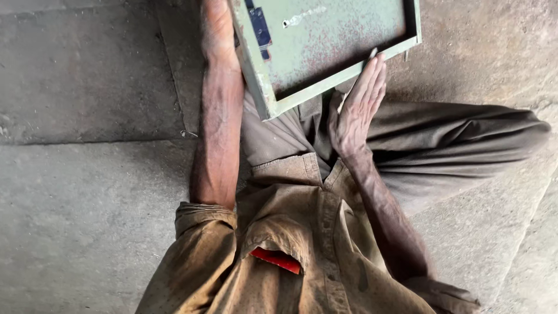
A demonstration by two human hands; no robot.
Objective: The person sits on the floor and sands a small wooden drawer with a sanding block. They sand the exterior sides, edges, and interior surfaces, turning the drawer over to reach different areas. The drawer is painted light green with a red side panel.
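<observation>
Head view: green metal panel (pixel 331 40) between left hand (pixel 216 26) and right hand (pixel 357 110).

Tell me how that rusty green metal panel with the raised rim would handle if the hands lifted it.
The rusty green metal panel looks like folded sheet steel with a raised rim, so it is probably stiff, not floppy. With its bolted-on lock plate it is likely fairly heavy. The left hand and right hand are at opposite edges; its worn, speckled paint probably grips well.
</observation>
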